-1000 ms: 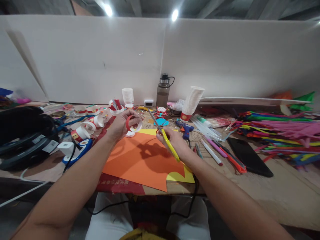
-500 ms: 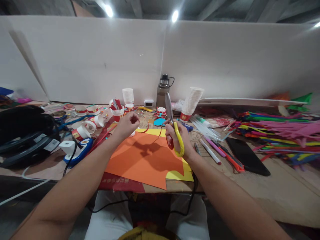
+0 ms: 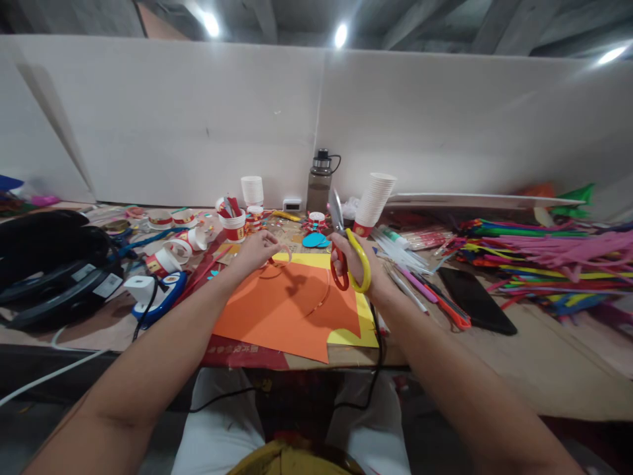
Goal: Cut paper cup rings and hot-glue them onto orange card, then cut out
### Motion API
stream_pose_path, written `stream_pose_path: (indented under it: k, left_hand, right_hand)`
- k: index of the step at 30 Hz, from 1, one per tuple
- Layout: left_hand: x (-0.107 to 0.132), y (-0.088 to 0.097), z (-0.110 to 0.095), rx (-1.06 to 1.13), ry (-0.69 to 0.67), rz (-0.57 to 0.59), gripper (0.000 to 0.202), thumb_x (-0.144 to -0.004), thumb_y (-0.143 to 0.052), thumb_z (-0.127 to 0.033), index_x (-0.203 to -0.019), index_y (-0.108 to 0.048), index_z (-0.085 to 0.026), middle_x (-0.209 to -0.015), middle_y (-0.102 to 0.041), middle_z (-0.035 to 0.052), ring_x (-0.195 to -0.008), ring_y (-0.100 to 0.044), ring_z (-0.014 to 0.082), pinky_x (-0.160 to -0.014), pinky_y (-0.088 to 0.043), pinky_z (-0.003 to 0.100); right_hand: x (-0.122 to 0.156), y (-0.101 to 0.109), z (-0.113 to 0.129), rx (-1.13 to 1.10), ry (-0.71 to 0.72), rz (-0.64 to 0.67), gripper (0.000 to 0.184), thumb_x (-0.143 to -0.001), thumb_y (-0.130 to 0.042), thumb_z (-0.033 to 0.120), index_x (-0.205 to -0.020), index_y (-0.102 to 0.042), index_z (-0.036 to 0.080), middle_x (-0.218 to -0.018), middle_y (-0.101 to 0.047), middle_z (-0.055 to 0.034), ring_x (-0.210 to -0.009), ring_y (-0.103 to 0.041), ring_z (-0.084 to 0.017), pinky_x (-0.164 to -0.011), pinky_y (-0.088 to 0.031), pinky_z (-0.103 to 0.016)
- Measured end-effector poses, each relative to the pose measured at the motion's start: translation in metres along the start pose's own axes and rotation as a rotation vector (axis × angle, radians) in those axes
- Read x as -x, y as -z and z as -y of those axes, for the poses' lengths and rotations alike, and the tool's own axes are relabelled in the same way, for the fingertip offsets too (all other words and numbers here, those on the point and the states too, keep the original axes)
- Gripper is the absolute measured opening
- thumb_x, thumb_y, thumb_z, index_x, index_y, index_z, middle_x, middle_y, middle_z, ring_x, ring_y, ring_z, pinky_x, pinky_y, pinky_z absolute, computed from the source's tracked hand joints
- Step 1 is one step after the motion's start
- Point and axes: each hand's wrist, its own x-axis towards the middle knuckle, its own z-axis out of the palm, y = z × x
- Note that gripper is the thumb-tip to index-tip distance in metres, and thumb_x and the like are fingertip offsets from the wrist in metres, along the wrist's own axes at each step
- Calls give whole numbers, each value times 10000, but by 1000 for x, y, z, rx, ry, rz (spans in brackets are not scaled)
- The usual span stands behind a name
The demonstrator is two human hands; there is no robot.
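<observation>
My left hand (image 3: pixel 258 252) is closed in a pinch above the orange sheet, with a curled strip (image 3: pixel 285 253) of paper at its fingertips. The scissors (image 3: pixel 360 260), with one yellow and one red handle loop, are in my right hand (image 3: pixel 373 267); their blades point up and away from me. Beneath both hands lies the orange paper (image 3: pixel 281 316), its right edge cut in a curve, on top of a yellow sheet (image 3: pixel 366 333). A thin curled strip (image 3: pixel 320 303) shows over the orange sheet's right half. Blue paper discs (image 3: pixel 314 240) lie just beyond the sheets.
A dark bottle (image 3: pixel 319 185) and stacked paper cups (image 3: pixel 376 201) stand at the back. To the right are pens (image 3: pixel 419 284), a black phone (image 3: pixel 477 300) and many pipe cleaners (image 3: pixel 558 254). A blue power strip (image 3: pixel 165 300) and paper cup pieces (image 3: pixel 163 262) lie left.
The scissors' handle loops have spread apart, and their red loop shows more fully. The curled strip at my left fingertips has shifted, and a thin strip now shows lower over the orange sheet.
</observation>
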Motion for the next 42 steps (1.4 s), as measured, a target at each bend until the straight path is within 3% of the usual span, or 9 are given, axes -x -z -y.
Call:
stream_pose_path:
  k: [4, 10, 20, 26, 29, 31, 34, 37, 42]
  left_hand:
    - [-4, 0, 3, 64, -7, -36, 221, -726, -699, -338, -810, -571, -178, -534, -518, -47, -408, -449, 96, -416, -288, 206]
    - [-2, 4, -5, 295, 29, -94, 199, -738, -698, -297, -783, -550, -172, -503, -514, -58, -358, -411, 66, -389, -281, 196]
    - [2, -1, -5, 424, 92, -47, 211, -765, -696, -271, -805, -511, -175, -477, -488, -85, -328, -403, 48, -357, -272, 168]
    - [7, -14, -4, 400, 142, 28, 199, -752, -714, -197, -815, -530, -159, -492, -544, -59, -340, -458, 63, -362, -321, 172]
    - [9, -16, -6, 410, 151, 61, 165, -785, -682, -177, -837, -527, -152, -512, -556, -51, -365, -485, 67, -380, -363, 172]
    - [9, -17, -6, 427, 163, 93, 155, -803, -663, -174, -866, -524, -149, -530, -568, -45, -387, -517, 75, -400, -398, 176]
    - [9, -19, -5, 463, 175, 148, 157, -823, -643, -171, -914, -517, -146, -580, -607, -19, -452, -587, 99, -447, -462, 195]
    - [9, -23, 1, 512, 174, 215, 186, -833, -650, -197, -939, -503, -154, -624, -640, 3, -496, -620, 114, -462, -486, 206]
    - [10, -27, 9, 543, 165, 263, 268, -836, -679, -281, -995, -493, -171, -624, -653, 4, -475, -613, 119, -436, -477, 204]
  right_hand:
    - [5, 8, 6, 325, -113, 89, 338, -779, -665, 528, -804, -570, 205, -515, -492, 56, -368, -438, -88, -347, -349, -214]
    - [17, 20, 10, 1037, 97, 101, 345, -797, -658, 475, -985, -707, 190, -800, -711, -62, -698, -640, -193, -588, -423, -267]
    - [27, 34, -4, 1671, -31, 167, 397, -864, -499, 207, -1238, -595, 116, -1066, -675, -205, -966, -637, -282, -772, -426, -347]
    - [34, 19, 2, 1729, 102, 187, 344, -900, -432, 119, -1163, -652, 141, -1173, -603, -216, -1119, -507, -331, -883, -382, -434]
    - [37, 11, 3, 1639, 426, 416, 347, -900, -449, 83, -1117, -678, 228, -1278, -558, -137, -1140, -472, -293, -918, -361, -435]
    - [34, 8, -3, 1551, 512, 613, 275, -906, -475, 92, -1042, -687, 203, -1236, -575, -115, -1108, -487, -257, -898, -379, -391]
    - [27, 8, -16, 1478, 511, 725, 225, -921, -465, 92, -1015, -660, 153, -1097, -614, -102, -987, -530, -209, -843, -400, -326]
    - [22, 10, -22, 1431, 460, 705, 215, -908, -460, 66, -997, -642, 140, -1037, -628, -103, -929, -555, -196, -798, -403, -300]
    - [48, 1, 17, 1048, 295, 631, 143, -899, -506, 118, -928, -638, 164, -923, -671, -51, -832, -586, -150, -739, -411, -251]
